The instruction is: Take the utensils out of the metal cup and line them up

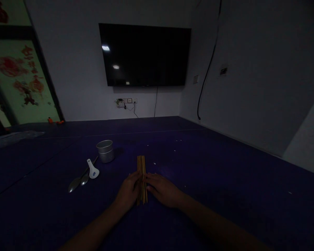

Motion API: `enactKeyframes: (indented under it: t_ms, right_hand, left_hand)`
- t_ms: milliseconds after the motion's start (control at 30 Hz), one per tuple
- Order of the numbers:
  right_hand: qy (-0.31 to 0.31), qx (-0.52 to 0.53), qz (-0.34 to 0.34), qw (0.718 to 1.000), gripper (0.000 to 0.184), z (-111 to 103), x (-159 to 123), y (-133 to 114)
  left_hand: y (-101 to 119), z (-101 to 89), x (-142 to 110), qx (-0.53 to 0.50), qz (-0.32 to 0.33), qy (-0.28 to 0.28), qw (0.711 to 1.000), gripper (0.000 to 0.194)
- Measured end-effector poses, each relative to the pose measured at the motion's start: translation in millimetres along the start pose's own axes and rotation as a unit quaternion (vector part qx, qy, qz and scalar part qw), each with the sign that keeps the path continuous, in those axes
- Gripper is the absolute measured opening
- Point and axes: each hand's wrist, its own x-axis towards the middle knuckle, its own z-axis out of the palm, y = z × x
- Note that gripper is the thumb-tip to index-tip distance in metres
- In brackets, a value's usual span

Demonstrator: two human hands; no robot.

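Note:
A bundle of long brown chopsticks (142, 167) lies lengthwise on the dark blue surface in front of me, its near ends slightly uneven. My left hand (128, 191) presses against the bundle's left side, with the fingertips on the sticks. From the right, my right hand (163, 190) bears on it with fingers reaching onto the sticks and the thumb a little lower. Between them the two hands grip the bundle. To the left lie a white soup spoon (93, 171), a small metal spoon (85, 180) and a larger metal spoon (75, 184). Behind these stands a metal cup (105, 151), upright.
Small white scraps (154, 163) are scattered over the dark blue surface (225, 181). Crumpled clear plastic (16, 136) lies at the far left, with orange objects (60, 122) by the door. A television (146, 55) hangs on the back wall; a black cable (210, 62) runs down the right wall.

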Motion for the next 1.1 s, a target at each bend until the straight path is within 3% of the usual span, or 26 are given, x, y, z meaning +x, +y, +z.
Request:
enactKeyframes:
  t_ms: [333, 633, 1100]
  right_hand:
    - [0.007, -0.005, -0.006, 1.0, 0.04, 0, 0, -1]
    - [0.005, -0.006, -0.005, 1.0, 0.036, -2, 0, -2]
    - [0.007, -0.013, -0.01, 1.0, 0.037, -2, 0, -3]
  left_hand:
    - [-14, 5.8, 1, 0.032, -0.005, 0.026, 0.999, 0.034]
    - [-8, 4.7, -1, 0.018, -0.008, 0.04, 0.999, 0.015]
    - [-7, 1.9, 0, 0.029, 0.001, 0.068, 0.997, 0.008]
